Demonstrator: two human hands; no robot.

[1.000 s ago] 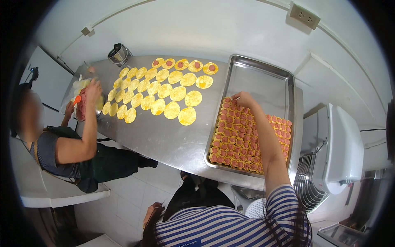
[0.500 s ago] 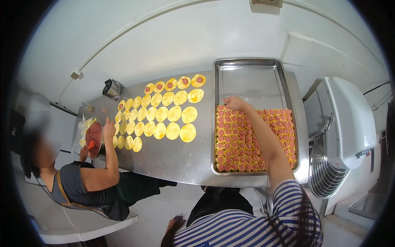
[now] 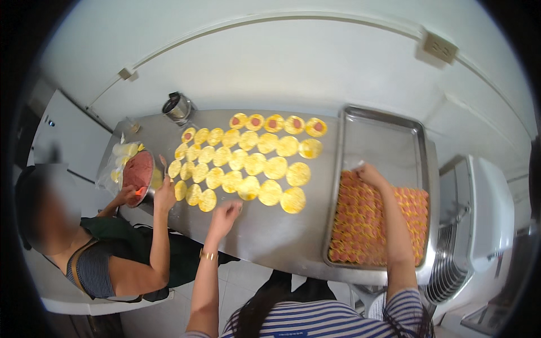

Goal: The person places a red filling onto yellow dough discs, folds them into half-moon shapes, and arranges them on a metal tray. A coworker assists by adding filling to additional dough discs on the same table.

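Observation:
My right hand (image 3: 369,174) is over the metal tray (image 3: 333,225), its fingers closed at the far edge of the packed dumplings (image 3: 360,225). These are small, with yellow wrappers and pink filling on top. Whatever those fingers pinch, if anything, is hidden. My left hand (image 3: 226,214), with a bracelet at the wrist, hovers over the front of the table by the nearest yellow wrappers (image 3: 293,200). Its fingers are curled, with nothing visible in them. The round wrappers lie in rows; several in the farthest row carry a lump of pink filling (image 3: 294,123).
At left a co-worker (image 3: 127,265) holds an orange utensil in a bowl of pink filling (image 3: 138,172). A metal pot (image 3: 178,108) stands at the table's back edge. Right of the steel table (image 3: 253,239) is a white machine with a wire guard (image 3: 487,219). A wall lines the back.
My left hand has risen from beside my body to over the table. My right hand remains at the edge of the packed dumplings. The view has shifted, so the table appears further right.

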